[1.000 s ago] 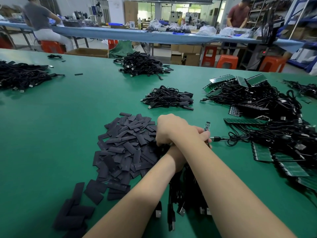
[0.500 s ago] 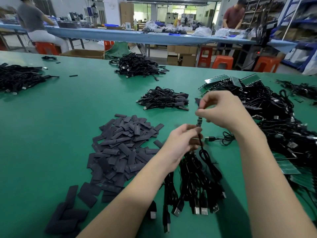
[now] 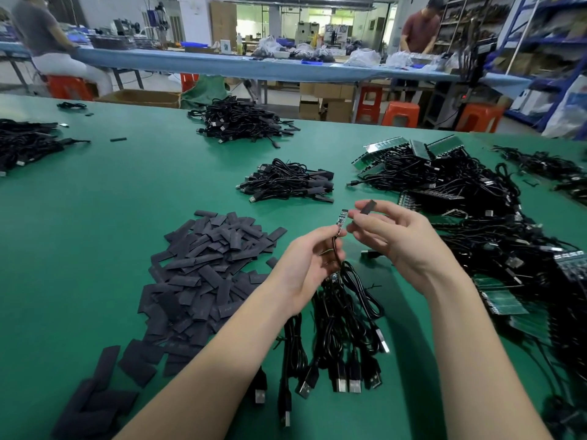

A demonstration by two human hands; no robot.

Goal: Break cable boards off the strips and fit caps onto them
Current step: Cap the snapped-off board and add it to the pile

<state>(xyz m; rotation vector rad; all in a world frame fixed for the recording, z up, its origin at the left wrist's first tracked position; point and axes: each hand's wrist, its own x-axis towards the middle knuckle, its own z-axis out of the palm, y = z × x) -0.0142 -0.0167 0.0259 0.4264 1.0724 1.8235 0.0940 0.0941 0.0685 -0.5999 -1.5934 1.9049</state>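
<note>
My left hand (image 3: 313,265) pinches a small cable board (image 3: 341,218) by its wire end, the board pointing up and away from me. Its black cable hangs down into a bundle of USB cables (image 3: 336,338) lying under my forearms. My right hand (image 3: 397,236) holds a black cap (image 3: 368,207) between thumb and forefinger, just right of the board's tip and apart from it. A big heap of flat black caps (image 3: 203,274) lies left of my hands. Green board strips with attached cables (image 3: 476,198) are piled at the right.
A pile of capped cables (image 3: 289,182) lies beyond my hands, another (image 3: 241,122) farther back, a third (image 3: 25,144) at the far left. Loose caps (image 3: 95,401) lie near the table's front left. Two people work at a blue bench behind.
A second ago both hands were crossed over the cap heap. My right hand came away to the right with a cap, and my left lifted the board upright beside it.
</note>
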